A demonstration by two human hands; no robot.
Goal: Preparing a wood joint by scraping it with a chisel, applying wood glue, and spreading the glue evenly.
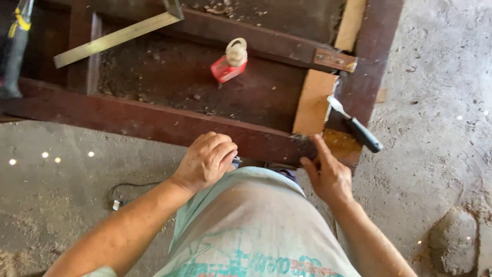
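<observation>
left hand [205, 161]: fingers clenched in a fist on a small dark tool [236, 162], mostly hidden, against near rail of dark wooden frame [154, 123]
right hand [328, 177]: fingers released, index stretched out, touching frame near its right corner
chisel [356, 125]: lies on frame corner, black handle, just beyond right hand
red bottle [228, 64]: on its side inside frame
metal square [115, 38]: across frame, top left
floor [435, 128]: dusty concrete

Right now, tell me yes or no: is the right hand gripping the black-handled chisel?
No. The black-handled chisel lies untouched on the dark wooden frame, while the right hand presses its fingers against the frame's edge below it.
</observation>
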